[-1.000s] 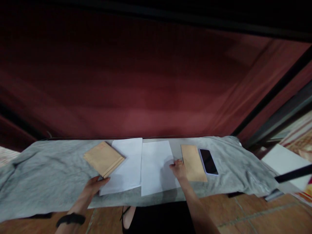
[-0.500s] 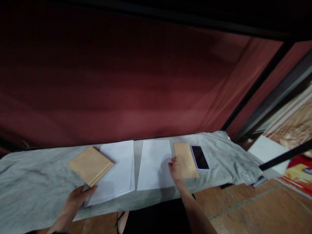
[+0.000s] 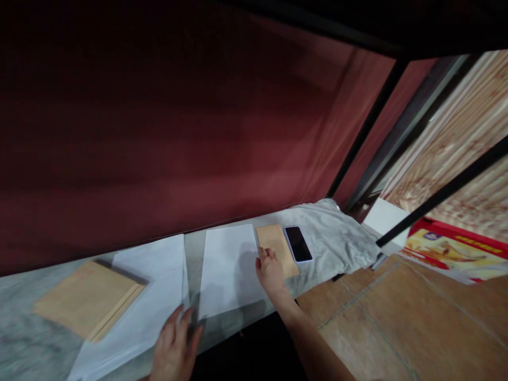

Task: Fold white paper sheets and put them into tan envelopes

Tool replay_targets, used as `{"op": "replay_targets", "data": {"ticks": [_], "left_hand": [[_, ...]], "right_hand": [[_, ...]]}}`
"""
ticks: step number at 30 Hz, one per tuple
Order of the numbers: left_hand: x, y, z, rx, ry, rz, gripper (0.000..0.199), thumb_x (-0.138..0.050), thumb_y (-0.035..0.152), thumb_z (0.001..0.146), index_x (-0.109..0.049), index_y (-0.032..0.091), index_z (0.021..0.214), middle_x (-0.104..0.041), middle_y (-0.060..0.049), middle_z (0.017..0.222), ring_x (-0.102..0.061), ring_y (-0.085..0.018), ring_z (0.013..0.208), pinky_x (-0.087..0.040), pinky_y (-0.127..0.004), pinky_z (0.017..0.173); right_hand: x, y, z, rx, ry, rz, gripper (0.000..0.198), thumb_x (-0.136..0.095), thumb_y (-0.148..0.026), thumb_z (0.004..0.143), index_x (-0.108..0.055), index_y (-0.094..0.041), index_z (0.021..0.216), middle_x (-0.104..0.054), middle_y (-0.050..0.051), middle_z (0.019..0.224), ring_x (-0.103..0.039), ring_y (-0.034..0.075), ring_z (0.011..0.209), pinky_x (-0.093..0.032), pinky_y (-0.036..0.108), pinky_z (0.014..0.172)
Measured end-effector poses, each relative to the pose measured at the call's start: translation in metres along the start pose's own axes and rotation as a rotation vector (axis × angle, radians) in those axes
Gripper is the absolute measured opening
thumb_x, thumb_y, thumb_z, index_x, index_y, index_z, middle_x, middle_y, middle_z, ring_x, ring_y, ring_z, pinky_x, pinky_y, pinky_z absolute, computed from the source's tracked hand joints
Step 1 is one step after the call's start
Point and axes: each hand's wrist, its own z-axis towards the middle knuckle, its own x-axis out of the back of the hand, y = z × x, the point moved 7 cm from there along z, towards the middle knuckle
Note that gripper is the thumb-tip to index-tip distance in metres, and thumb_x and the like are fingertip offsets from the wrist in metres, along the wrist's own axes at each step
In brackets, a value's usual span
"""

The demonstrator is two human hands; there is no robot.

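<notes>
My left hand (image 3: 177, 346) is open with its fingers spread, above the near right corner of the left stack of white paper (image 3: 159, 296). A thick bundle of brown envelopes (image 3: 89, 299) lies at an angle over that stack's left side. My right hand (image 3: 270, 271) rests at the left edge of a single brown envelope (image 3: 280, 241), its fingers slightly bent and apart on the envelope's surface. Left of it, a second white paper sheet or stack (image 3: 228, 264) lies flat, carrying the hand's shadow.
A phone (image 3: 298, 244) with a pale purple edge lies just right of the single envelope. Grey cloth (image 3: 333, 238) covers the narrow table. A dark red panel (image 3: 178, 159) rises behind it. At the right stand a black metal bar (image 3: 440, 196) and a red and yellow box (image 3: 456, 248).
My left hand has let go of the envelope bundle and moved right, over the paper. My right hand has shifted slightly onto the single envelope. The view has turned right.
</notes>
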Motion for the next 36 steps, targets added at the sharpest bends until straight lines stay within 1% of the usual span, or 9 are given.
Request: {"op": "replay_targets", "data": {"ticks": [3, 5, 10, 16, 22, 26, 30, 32, 36], "left_hand": [[-0.056, 0.065, 0.009, -0.268, -0.124, -0.011, 0.044, -0.045, 0.035, 0.096, -0.052, 0.028, 0.139, -0.057, -0.009, 0.143, -0.056, -0.028, 0.131, -0.049, -0.049, 0.109], [-0.087, 0.098, 0.018, -0.330, -0.187, 0.010, 0.051, -0.047, 0.030, 0.095, -0.046, 0.026, 0.146, -0.055, -0.009, 0.147, -0.051, -0.028, 0.137, -0.048, -0.048, 0.111], [-0.147, 0.152, 0.041, -0.451, -0.309, 0.070, 0.055, -0.054, 0.027, 0.091, -0.048, 0.018, 0.145, -0.053, -0.016, 0.149, -0.046, -0.035, 0.141, -0.041, -0.057, 0.114], [-0.180, 0.177, 0.061, -0.448, -0.353, 0.106, 0.049, -0.056, 0.023, 0.090, -0.054, 0.014, 0.138, -0.059, -0.021, 0.139, -0.053, -0.036, 0.134, -0.040, -0.057, 0.114], [-0.184, 0.195, 0.067, -0.446, -0.349, 0.231, 0.040, -0.053, 0.025, 0.094, -0.058, 0.014, 0.132, -0.062, -0.018, 0.137, -0.054, -0.032, 0.133, -0.041, -0.053, 0.113], [-0.161, 0.181, 0.073, -0.407, -0.245, 0.280, 0.043, -0.051, 0.028, 0.094, -0.058, 0.018, 0.135, -0.058, -0.014, 0.144, -0.051, -0.030, 0.136, -0.039, -0.053, 0.114], [-0.110, 0.112, 0.080, -0.073, -0.035, 0.418, 0.049, -0.046, 0.032, 0.097, -0.051, 0.016, 0.143, -0.044, -0.020, 0.154, -0.038, -0.038, 0.144, -0.037, -0.061, 0.111], [-0.089, 0.074, 0.076, 0.107, -0.026, 0.458, 0.053, -0.047, 0.036, 0.097, -0.050, 0.009, 0.142, -0.046, -0.026, 0.150, -0.047, -0.040, 0.136, -0.044, -0.057, 0.104], [-0.074, 0.042, 0.067, 0.197, -0.090, 0.448, 0.052, -0.050, 0.033, 0.095, -0.052, 0.008, 0.140, -0.056, -0.022, 0.140, -0.059, -0.033, 0.120, -0.051, -0.046, 0.098]], "right_hand": [[0.031, 0.045, 0.014, -0.089, 0.120, -0.121, 0.051, -0.049, -0.020, 0.094, -0.047, -0.015, 0.145, -0.050, 0.020, 0.148, -0.048, 0.032, 0.133, -0.039, 0.047, 0.108], [0.048, 0.083, 0.020, -0.219, 0.188, -0.225, 0.056, -0.050, -0.026, 0.095, -0.043, -0.009, 0.147, -0.043, 0.026, 0.151, -0.043, 0.038, 0.136, -0.037, 0.053, 0.107], [0.044, 0.141, 0.025, -0.335, 0.081, -0.258, 0.073, -0.058, -0.045, 0.091, -0.038, -0.006, 0.150, -0.061, 0.027, 0.125, -0.062, 0.036, 0.112, -0.046, 0.043, 0.092], [0.040, 0.154, 0.032, -0.269, 0.084, -0.216, 0.076, -0.061, -0.034, 0.089, -0.032, -0.007, 0.153, -0.066, 0.021, 0.115, -0.066, 0.032, 0.105, -0.045, 0.037, 0.091], [0.051, 0.169, 0.033, -0.223, 0.170, -0.177, 0.073, -0.059, -0.030, 0.089, -0.033, -0.005, 0.153, -0.062, 0.025, 0.127, -0.062, 0.035, 0.114, -0.044, 0.044, 0.098], [0.044, 0.136, 0.028, -0.049, 0.297, -0.176, 0.065, -0.050, -0.031, 0.095, -0.037, -0.002, 0.151, -0.044, 0.030, 0.149, -0.044, 0.041, 0.137, -0.033, 0.055, 0.111], [0.001, 0.062, 0.014, 0.245, 0.188, -0.113, 0.053, -0.047, -0.027, 0.096, -0.047, -0.016, 0.148, -0.046, 0.012, 0.155, -0.043, 0.027, 0.141, -0.034, 0.042, 0.116], [-0.023, 0.028, 0.002, 0.383, 0.109, -0.091, 0.052, -0.048, -0.024, 0.096, -0.049, -0.022, 0.148, -0.045, 0.008, 0.157, -0.042, 0.027, 0.143, -0.032, 0.044, 0.118], [-0.041, 0.011, -0.012, 0.335, 0.072, -0.094, 0.048, -0.040, -0.022, 0.100, -0.051, -0.015, 0.146, -0.051, 0.011, 0.152, -0.045, 0.027, 0.141, -0.029, 0.048, 0.119]]}}
